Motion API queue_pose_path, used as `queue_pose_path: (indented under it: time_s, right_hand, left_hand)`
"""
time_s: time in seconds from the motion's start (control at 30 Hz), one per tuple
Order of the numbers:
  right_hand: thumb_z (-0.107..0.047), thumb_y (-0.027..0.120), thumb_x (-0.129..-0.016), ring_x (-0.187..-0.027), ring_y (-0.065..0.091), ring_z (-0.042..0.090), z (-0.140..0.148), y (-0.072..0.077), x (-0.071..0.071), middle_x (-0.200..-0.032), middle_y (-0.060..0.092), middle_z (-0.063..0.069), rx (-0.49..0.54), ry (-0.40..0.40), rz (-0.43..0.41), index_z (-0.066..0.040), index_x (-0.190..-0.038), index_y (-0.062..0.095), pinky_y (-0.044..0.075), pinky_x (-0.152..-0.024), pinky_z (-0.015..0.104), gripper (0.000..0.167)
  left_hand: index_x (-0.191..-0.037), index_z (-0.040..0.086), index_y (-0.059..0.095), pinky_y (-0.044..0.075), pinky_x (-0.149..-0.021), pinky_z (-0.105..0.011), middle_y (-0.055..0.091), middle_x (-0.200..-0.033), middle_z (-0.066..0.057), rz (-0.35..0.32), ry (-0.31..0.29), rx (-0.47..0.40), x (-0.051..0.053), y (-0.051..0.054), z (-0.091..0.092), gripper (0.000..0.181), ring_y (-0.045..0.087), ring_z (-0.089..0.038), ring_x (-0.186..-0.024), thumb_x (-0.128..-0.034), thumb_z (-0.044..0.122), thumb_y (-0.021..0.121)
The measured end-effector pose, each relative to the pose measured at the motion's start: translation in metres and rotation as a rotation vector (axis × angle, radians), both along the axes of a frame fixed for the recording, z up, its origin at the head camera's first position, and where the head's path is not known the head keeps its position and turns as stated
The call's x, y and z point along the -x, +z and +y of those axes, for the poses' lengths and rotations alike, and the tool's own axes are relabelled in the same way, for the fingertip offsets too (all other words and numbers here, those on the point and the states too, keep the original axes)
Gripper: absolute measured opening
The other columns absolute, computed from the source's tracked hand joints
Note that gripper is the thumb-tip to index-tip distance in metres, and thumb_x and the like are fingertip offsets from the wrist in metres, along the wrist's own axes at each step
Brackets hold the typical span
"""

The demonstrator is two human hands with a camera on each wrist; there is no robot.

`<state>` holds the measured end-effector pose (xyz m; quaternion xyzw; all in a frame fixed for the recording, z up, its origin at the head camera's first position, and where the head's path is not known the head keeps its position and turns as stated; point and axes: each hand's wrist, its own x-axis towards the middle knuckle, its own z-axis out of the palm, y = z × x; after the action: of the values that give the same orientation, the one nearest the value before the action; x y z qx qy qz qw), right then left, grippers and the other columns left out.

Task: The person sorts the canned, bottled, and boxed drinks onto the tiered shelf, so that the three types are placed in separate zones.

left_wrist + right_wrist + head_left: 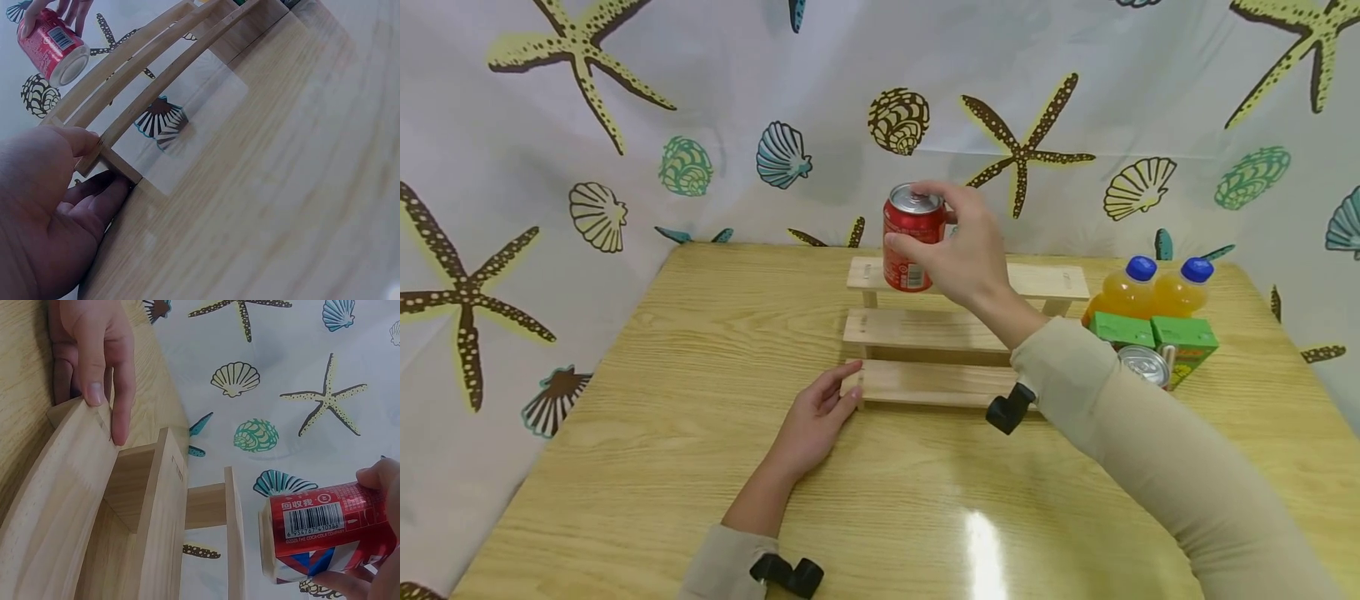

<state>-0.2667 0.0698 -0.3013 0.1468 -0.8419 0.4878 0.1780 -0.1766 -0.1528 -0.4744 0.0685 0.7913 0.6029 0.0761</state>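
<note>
My right hand (pixel 966 246) grips a red soda can (pixel 902 250) by its upper part, upright over the left end of a wooden three-tier display rack (pixel 925 329). The right wrist view shows a gap between the can's base (pixel 267 540) and the top tier. My left hand (pixel 812 421) holds the rack's front left corner. In the left wrist view its thumb (pixel 78 140) lies against the lowest tier, while other fingers (pixel 100 203) reach round the end near the table.
Right of the rack stand two orange drink bottles (pixel 1180 292) with blue caps, two green juice cartons (pixel 1187 332) and another can (pixel 1144 365). A patterned cloth (pixel 820 75) hangs behind the wooden table (pixel 700 350).
</note>
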Motion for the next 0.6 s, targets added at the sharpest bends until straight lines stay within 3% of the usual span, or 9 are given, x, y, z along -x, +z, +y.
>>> queue_pose_path:
  time_s: [0.6]
  right_hand:
    - [-0.031,0.083,-0.083,-0.112,0.058,0.021,-0.010,-0.003,0.013,-0.127,0.057,0.007,-0.054,0.004,0.005,-0.018,-0.131,0.061,0.057,-0.088,0.036,0.055]
  left_hand:
    - [-0.147,0.021,0.049,0.035,-0.118,-0.037,0.037,-0.159,-0.006,0.009,-0.006,-0.020,0.000,0.001,-0.001,0.045,0.030,-0.023,-0.150,-0.1034,0.031,0.057]
